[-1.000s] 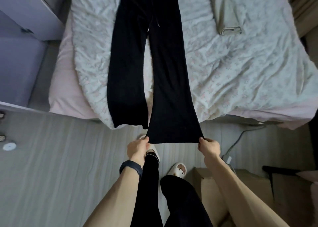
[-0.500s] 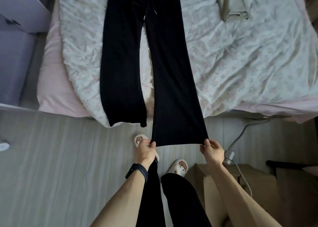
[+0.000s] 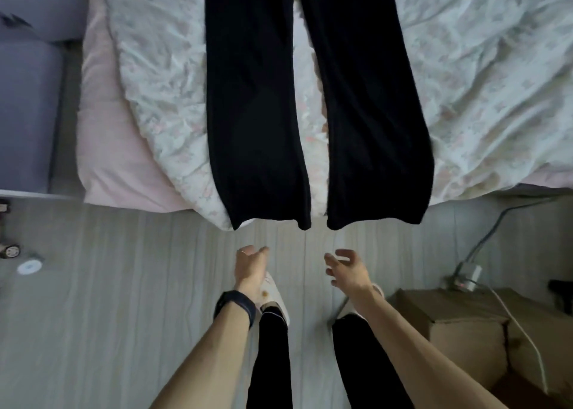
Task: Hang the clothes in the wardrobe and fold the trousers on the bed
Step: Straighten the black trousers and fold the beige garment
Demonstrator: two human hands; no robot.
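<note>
Trousers flat on bed, legs apart, both hems overhanging the near edge, at 12 o'clock from the hands. Left hand and right hand are just short of the hems, fingers loosely spread, gripping nothing. Box at 4 o'clock.

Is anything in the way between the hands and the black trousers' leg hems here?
Nothing visible. Left hand and right hand hover open just short of the black trousers, whose hems hang over the bed edge; only floor shows between.
</note>
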